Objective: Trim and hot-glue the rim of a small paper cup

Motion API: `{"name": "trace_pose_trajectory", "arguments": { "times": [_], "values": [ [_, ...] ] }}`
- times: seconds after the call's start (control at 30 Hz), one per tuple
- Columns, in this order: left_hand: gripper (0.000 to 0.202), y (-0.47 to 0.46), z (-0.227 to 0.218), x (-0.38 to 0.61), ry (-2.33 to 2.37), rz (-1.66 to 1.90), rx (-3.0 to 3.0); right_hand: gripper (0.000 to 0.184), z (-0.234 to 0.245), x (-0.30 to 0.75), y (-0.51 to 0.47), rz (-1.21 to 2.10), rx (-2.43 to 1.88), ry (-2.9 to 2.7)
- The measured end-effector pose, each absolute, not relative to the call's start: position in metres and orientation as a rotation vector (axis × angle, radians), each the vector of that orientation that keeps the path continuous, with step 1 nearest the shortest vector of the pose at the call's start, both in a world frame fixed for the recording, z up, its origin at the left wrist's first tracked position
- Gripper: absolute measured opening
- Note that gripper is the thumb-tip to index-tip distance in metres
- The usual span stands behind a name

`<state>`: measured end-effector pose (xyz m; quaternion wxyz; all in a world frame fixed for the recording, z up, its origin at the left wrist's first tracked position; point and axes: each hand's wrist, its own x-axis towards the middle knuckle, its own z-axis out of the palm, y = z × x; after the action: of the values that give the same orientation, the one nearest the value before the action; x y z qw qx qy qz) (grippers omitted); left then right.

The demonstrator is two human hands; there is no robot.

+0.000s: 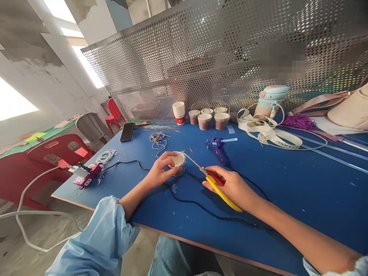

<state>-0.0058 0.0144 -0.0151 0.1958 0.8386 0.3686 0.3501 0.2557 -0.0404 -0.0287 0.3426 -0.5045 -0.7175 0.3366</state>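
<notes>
My left hand [163, 168] is closed round a small cup [180, 168] wrapped in light cord, its white inside facing up. My right hand [227, 184] grips scissors [222, 194] with one yellow and one red handle. Their blades [195, 163] look closed or nearly so, and the tip reaches the cup's upper right rim. Whether the tip touches the cord there I cannot tell. Behind the scissors a blue glue gun [219, 151] lies on its side with a clear glue stick in its back.
On the blue table [287, 207] stand a stack of paper cups [178, 111] and several small baskets [204, 120]. A loose twine bundle [157, 140], a phone [127, 132], a purple power strip [87, 175] and tangled white ribbon [267, 132] lie around. A black cable [198, 205] crosses in front.
</notes>
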Motion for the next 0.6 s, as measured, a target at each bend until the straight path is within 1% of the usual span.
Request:
{"name": "trace_pose_trajectory", "arguments": {
  "times": [0.1, 0.3, 0.4, 0.6],
  "values": [
    [0.025, 0.015, -0.015, -0.007, 1.057, 1.001, 2.395, 0.038, -0.027, 0.255, -0.042, 0.881, -1.301, -1.873],
    [0.021, 0.017, -0.012, -0.017, 1.176, 1.109, 2.67, 0.034, -0.018, 0.255, -0.045, 0.933, -1.298, -1.847],
    [0.021, 0.016, -0.007, -0.023, 1.23, 1.084, 2.686, 0.034, -0.018, 0.256, -0.046, 0.956, -1.286, -1.848],
    [0.02, 0.017, -0.001, -0.03, 1.163, 0.955, 2.579, 0.031, -0.021, 0.256, -0.047, 0.965, -1.258, -1.832]
  ]
}}
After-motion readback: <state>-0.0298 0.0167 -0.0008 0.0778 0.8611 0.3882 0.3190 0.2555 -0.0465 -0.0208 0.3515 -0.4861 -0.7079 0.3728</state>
